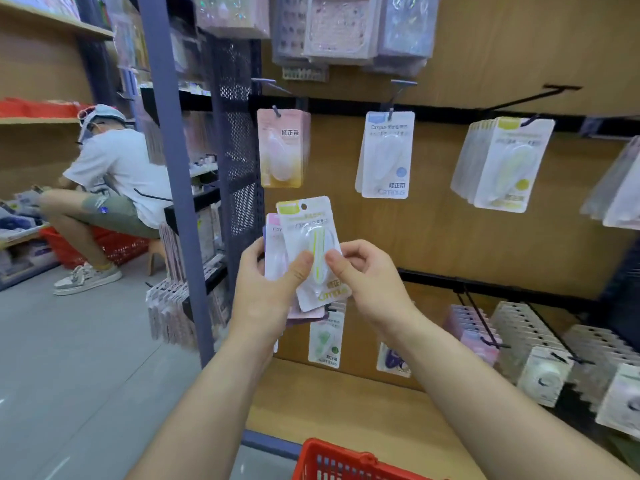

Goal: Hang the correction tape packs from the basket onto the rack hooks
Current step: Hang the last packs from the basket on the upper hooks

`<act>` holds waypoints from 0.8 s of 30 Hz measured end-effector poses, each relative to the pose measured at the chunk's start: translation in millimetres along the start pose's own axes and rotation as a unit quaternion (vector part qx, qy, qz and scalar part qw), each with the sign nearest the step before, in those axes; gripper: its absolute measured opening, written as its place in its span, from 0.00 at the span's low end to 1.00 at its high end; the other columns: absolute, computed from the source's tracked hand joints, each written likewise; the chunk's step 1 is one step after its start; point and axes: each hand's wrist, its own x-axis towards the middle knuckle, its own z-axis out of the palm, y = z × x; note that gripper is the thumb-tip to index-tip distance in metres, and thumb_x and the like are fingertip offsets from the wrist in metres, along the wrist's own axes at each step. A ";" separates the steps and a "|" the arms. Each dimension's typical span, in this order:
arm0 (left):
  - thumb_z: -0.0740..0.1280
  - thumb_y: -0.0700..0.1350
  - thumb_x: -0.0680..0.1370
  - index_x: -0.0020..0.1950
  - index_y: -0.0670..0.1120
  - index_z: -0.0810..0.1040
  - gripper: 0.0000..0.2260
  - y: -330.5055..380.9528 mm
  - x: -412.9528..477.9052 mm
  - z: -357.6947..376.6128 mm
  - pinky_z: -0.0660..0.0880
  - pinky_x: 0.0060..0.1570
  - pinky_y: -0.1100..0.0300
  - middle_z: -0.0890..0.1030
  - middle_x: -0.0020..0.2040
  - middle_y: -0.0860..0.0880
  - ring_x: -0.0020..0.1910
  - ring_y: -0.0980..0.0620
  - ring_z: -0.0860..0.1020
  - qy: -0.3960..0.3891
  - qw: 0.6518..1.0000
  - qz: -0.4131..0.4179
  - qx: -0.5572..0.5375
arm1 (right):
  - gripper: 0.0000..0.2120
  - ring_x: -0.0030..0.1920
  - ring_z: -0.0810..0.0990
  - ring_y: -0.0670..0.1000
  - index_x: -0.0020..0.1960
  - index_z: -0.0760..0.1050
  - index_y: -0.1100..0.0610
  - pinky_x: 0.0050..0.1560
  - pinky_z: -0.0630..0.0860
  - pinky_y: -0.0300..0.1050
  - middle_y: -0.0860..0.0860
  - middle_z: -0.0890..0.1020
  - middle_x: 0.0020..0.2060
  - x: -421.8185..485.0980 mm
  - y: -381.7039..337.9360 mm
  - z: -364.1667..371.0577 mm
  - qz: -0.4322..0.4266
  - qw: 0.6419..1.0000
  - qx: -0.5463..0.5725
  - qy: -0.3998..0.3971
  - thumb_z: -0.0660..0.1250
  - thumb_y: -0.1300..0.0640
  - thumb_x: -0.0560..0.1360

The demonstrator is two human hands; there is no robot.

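Note:
My left hand grips a small stack of correction tape packs in front of the rack. The front pack is white with a yellow-green label, and pink and purple packs lie behind it. My right hand pinches the front pack's right edge with thumb and fingers. On the hooks above hang a pink pack, blue packs and a row of yellow-green packs. The red basket sits at the bottom edge, below my arms.
Bare hooks stick out of the wooden back panel. More packs hang low at the right. A perforated dark rack post stands to the left. A person in a white shirt crouches at the shelves across the grey floor.

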 end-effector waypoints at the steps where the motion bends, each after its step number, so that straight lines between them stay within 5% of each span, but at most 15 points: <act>1: 0.74 0.43 0.77 0.71 0.48 0.73 0.24 -2.5 0.1 6.5 0.84 0.37 0.55 0.83 0.61 0.50 0.50 0.54 0.86 -0.003 1.000 0.002 0.008 | 0.11 0.47 0.87 0.54 0.55 0.77 0.58 0.56 0.81 0.56 0.54 0.88 0.45 -2.4 1.1 -7.7 0.006 1.000 0.014 0.020 0.70 0.51 0.80; 4: 0.73 0.41 0.78 0.73 0.49 0.72 0.25 -8.3 -0.3 27.9 0.83 0.52 0.47 0.83 0.62 0.50 0.58 0.49 0.84 -0.020 0.999 0.013 0.027 | 0.12 0.50 0.87 0.56 0.57 0.75 0.58 0.60 0.80 0.62 0.53 0.88 0.46 -8.0 2.4 -34.9 0.024 0.996 0.042 0.079 0.67 0.50 0.81; 7: 0.74 0.41 0.78 0.75 0.50 0.70 0.27 -8.4 -0.5 49.3 0.85 0.44 0.52 0.83 0.63 0.51 0.57 0.49 0.84 -0.043 0.999 0.017 0.018 | 0.10 0.52 0.87 0.56 0.59 0.74 0.57 0.60 0.80 0.65 0.53 0.88 0.49 -9.0 -4.0 -73.0 0.018 0.986 0.076 0.146 0.67 0.51 0.82; 13: 0.75 0.41 0.77 0.74 0.51 0.70 0.28 -4.3 -3.8 84.6 0.84 0.42 0.52 0.84 0.62 0.53 0.55 0.50 0.85 -0.071 0.997 0.011 -0.002 | 0.04 0.51 0.87 0.51 0.54 0.72 0.53 0.55 0.82 0.53 0.52 0.86 0.51 15.8 -47.7 -166.7 -0.054 0.955 0.071 0.283 0.67 0.54 0.83; 17: 0.74 0.39 0.77 0.74 0.51 0.70 0.27 -3.4 -5.9 98.7 0.82 0.32 0.58 0.84 0.60 0.54 0.49 0.53 0.87 -0.080 0.997 0.008 -0.015 | 0.05 0.51 0.87 0.53 0.52 0.71 0.51 0.53 0.83 0.59 0.51 0.85 0.52 37.9 -66.4 -195.3 -0.067 0.951 0.034 0.299 0.66 0.53 0.83; 24: 0.74 0.39 0.77 0.75 0.50 0.69 0.28 -10.7 -3.5 106.9 0.81 0.33 0.60 0.84 0.60 0.54 0.48 0.55 0.87 -0.072 0.997 0.003 -0.015 | 0.08 0.51 0.86 0.55 0.56 0.73 0.54 0.49 0.85 0.58 0.54 0.84 0.54 53.4 -70.3 -206.7 -0.062 0.946 0.030 0.318 0.68 0.51 0.82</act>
